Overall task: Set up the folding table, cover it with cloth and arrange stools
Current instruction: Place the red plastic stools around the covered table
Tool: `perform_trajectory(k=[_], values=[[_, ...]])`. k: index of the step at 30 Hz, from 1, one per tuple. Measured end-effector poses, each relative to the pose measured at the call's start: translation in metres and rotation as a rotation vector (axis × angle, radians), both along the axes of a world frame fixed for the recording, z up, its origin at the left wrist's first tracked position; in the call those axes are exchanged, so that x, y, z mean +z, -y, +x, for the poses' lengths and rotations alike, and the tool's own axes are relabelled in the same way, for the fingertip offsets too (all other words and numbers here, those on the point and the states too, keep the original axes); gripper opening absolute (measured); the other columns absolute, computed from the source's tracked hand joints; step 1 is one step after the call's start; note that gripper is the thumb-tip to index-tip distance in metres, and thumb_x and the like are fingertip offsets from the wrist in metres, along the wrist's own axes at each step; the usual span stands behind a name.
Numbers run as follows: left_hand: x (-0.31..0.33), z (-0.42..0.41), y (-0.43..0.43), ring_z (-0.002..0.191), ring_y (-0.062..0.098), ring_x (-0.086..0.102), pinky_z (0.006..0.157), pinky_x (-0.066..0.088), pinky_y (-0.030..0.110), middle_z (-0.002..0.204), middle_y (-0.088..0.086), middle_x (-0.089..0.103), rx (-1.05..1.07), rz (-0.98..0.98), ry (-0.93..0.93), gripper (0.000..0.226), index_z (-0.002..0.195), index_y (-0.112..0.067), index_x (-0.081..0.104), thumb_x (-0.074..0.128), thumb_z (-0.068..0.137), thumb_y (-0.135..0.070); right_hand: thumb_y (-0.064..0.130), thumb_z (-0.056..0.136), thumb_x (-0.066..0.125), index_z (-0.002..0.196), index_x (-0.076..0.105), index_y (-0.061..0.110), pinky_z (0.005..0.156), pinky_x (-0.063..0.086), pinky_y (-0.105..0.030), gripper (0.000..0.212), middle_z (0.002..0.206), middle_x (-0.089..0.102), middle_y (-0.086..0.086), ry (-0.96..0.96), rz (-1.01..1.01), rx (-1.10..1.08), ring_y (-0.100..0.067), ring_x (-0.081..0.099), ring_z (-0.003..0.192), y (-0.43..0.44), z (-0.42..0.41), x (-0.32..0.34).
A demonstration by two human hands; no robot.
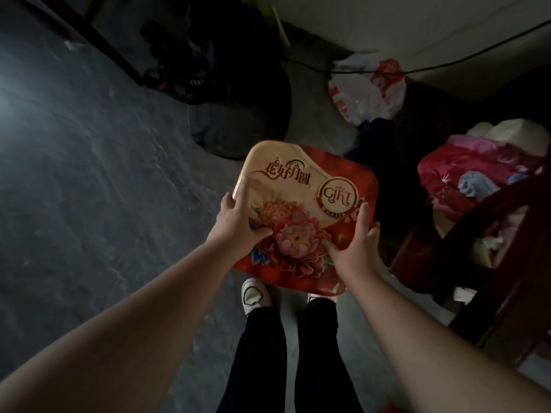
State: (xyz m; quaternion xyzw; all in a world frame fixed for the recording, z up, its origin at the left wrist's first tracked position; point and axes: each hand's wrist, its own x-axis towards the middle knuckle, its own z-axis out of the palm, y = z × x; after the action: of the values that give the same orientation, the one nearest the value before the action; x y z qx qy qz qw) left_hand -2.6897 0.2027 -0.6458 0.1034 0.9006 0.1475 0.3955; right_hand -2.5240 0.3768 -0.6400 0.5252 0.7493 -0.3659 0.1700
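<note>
The gift tin (301, 186), red and cream with printed peonies, is held flat and level in front of the person's body, above the white shoes (253, 293). 2 hands carry it. The left hand (235, 222) grips the left edge with its thumb pressed on the lid; the right hand (354, 239) grips the right edge, thumb on the lid and fingers curled round the rim. A hold on both sides probably keeps a wide, shallow box from tipping, and I judge it is being cleared away to make room for the table.

No folding table or stool shows plainly. A dark round shape (238, 123) lies on the floor just beyond the tin, but I cannot tell what it is.

To the right, a dark red wooden frame (507, 228) stands close to the right forearm, with a heap of pink fabric (477, 165) behind it, so that side is tight. A red-and-white plastic bag (366, 90) sits by the wall ahead, under a black cable (447, 64). The grey floor (89, 174) to the left lies bare and offers the widest room.
</note>
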Motion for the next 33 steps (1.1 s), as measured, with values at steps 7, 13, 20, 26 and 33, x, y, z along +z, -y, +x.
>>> perform_trajectory(k=[7,13,20,26,33], values=[[0.022,-0.001,-0.003,0.119,0.035,0.052,0.086,0.054,0.053,0.143,0.010,0.032,-0.035,-0.003,-0.035,0.113,0.145,-0.059,-0.010,0.079,0.078,-0.044,0.039,0.086,0.076,0.155,-0.011,0.046,0.061,0.040,-0.024,0.111,0.151,0.026,-0.012,-0.004,-0.014,0.012,-0.032,0.051,0.125,-0.001,-0.004,0.014],[0.085,-0.006,0.021,0.114,0.034,0.055,0.084,0.056,0.052,0.140,0.010,0.034,0.012,0.017,-0.067,0.111,0.147,-0.058,-0.008,0.078,0.078,-0.046,0.045,0.086,0.074,0.152,-0.013,0.050,0.070,0.048,-0.033,0.110,0.159,0.019,-0.015,0.017,0.031,0.118,-0.037,0.049,0.131,0.008,-0.021,0.081],[0.232,0.013,0.068,0.113,0.032,0.057,0.088,0.054,0.053,0.142,0.011,0.037,0.105,0.087,-0.126,0.111,0.151,-0.053,-0.007,0.078,0.078,-0.048,0.047,0.086,0.073,0.151,-0.014,0.052,0.075,0.052,-0.037,0.109,0.161,0.015,-0.014,-0.042,0.043,0.237,-0.037,0.050,0.130,0.036,-0.027,0.231],[0.351,0.050,0.114,0.105,0.032,0.060,0.083,0.056,0.049,0.138,0.010,0.039,0.203,0.153,-0.208,0.108,0.151,-0.054,-0.002,0.077,0.077,-0.052,0.048,0.084,0.075,0.153,-0.007,0.051,0.069,0.042,-0.028,0.107,0.160,0.019,-0.010,-0.128,0.110,0.352,-0.035,0.047,0.132,0.061,-0.011,0.354],[0.410,0.074,0.177,0.102,0.030,0.061,0.077,0.054,0.043,0.137,0.010,0.038,0.311,0.172,-0.275,0.110,0.149,-0.057,-0.005,0.077,0.075,-0.057,0.051,0.083,0.075,0.153,-0.008,0.050,0.092,0.048,-0.040,0.108,0.160,0.017,-0.014,-0.223,0.116,0.497,-0.036,0.048,0.131,0.105,-0.011,0.420]])
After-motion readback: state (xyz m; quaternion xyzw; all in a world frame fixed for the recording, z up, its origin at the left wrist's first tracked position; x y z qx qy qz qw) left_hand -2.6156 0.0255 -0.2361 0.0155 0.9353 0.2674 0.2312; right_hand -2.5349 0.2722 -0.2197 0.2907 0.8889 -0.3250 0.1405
